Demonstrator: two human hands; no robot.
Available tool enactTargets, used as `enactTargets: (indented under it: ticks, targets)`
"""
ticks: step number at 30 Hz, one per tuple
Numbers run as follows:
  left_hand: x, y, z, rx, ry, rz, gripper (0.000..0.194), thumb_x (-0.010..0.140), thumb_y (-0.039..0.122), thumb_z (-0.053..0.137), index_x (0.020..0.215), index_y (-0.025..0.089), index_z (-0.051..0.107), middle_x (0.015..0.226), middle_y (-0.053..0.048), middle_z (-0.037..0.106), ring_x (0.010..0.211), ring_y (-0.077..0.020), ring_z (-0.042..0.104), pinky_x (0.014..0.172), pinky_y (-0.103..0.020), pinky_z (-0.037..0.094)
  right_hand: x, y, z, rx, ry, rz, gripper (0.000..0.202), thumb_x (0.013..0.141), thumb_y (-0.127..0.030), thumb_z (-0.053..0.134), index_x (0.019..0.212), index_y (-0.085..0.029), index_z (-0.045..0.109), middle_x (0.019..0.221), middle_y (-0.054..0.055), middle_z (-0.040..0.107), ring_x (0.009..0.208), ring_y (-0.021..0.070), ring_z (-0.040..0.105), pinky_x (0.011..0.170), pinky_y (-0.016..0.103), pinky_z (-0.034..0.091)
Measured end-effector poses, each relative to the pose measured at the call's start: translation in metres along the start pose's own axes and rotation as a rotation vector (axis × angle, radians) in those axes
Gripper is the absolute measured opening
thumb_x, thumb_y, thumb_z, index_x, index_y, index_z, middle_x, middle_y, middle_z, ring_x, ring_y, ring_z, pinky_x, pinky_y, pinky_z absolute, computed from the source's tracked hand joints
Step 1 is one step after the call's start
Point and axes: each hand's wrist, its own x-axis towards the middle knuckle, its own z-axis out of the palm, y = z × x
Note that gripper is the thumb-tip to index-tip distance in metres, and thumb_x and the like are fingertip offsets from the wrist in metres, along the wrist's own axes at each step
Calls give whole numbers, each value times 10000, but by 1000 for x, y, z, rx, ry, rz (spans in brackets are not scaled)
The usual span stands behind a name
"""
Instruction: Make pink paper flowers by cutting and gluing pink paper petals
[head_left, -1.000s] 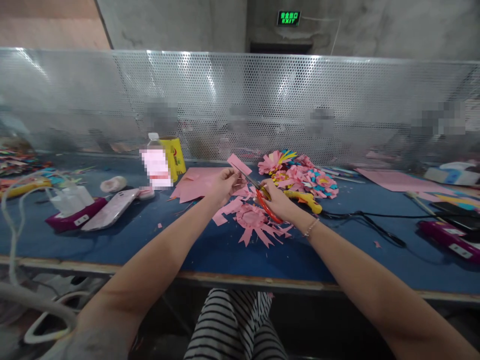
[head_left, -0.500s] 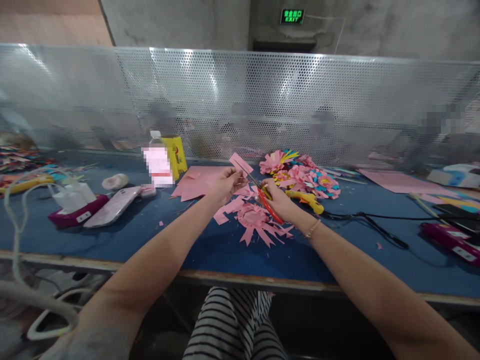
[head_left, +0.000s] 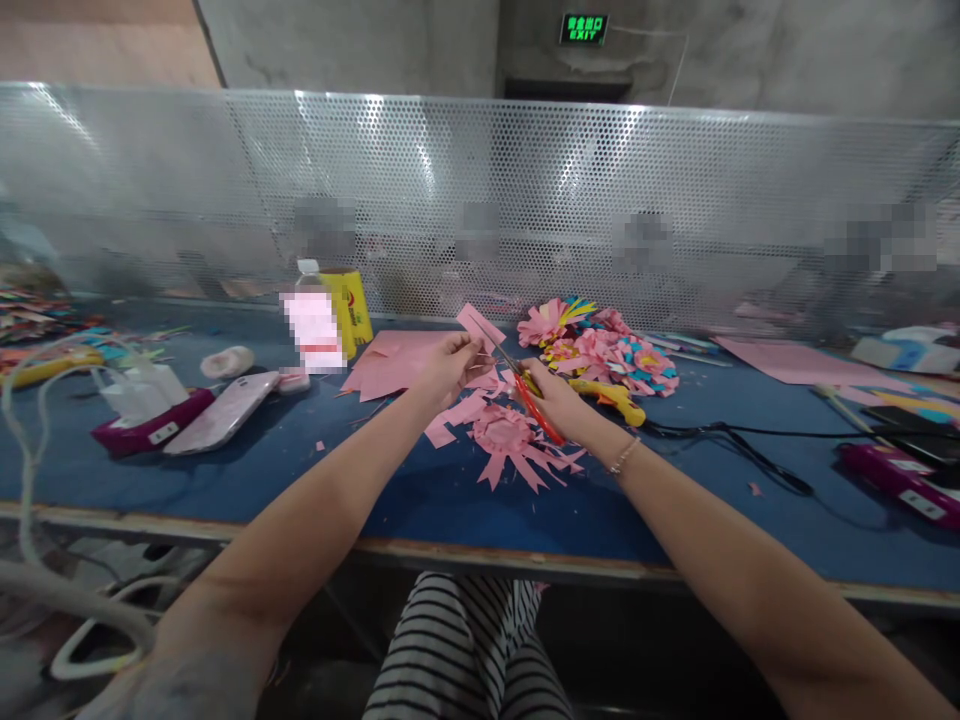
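My left hand (head_left: 457,364) pinches a pink paper strip (head_left: 478,323) above the table. Red-handled scissors (head_left: 537,408) are gripped in my right hand (head_left: 553,392), their blades lying across the strip. Below both hands rests a pink paper flower (head_left: 504,432) with notched strips spreading from its front edge. Loose pink paper pieces (head_left: 451,418) lie just left of that flower. Behind my left hand is a stack of pink paper sheets (head_left: 390,362). A yellow glue gun (head_left: 616,398) lies right of my right hand, its black cord trailing away.
Finished paper flowers (head_left: 637,362) are heaped at the back right. To the left stand a bottle (head_left: 313,325) and a yellow packet (head_left: 354,305), near a phone (head_left: 225,412) and a purple power strip (head_left: 154,425). Another purple power strip (head_left: 904,485) is far right. A perforated metal screen (head_left: 450,180) closes the back.
Almost nothing differs. The whole view has shifted very slightly, while both hands, the strip and the scissors keep about the same position.
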Motion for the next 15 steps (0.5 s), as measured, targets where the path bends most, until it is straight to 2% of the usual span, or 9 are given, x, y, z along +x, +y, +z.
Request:
enactTargets:
  ticks: [4,10,15]
  targets:
    - [1,-1,-1,3,1,5,149,694,193,579,658,134,447,581,26,535,541,-65,573,586,-204,484,2,4,2,3,12,-12,265,746,-400,432,894,-180,416,745,2,510,653,115,463,623,253,387]
    - [1,1,-1,-15,11,-6,161,681,206,589,663,141,442,572,30,534,525,-68,568,565,-203,478,3,11,5,-3,22,-52,219,744,-372,428,864,-189,414,675,-25,490,592,100,440,567,231,365]
    - [-1,4,1,-34,45,-23,128,713,223,545,697,154,439,562,22,534,491,-78,557,529,-212,465,2,6,4,-25,36,-101,196,750,-351,407,859,-189,419,689,-15,506,612,110,459,591,241,362]
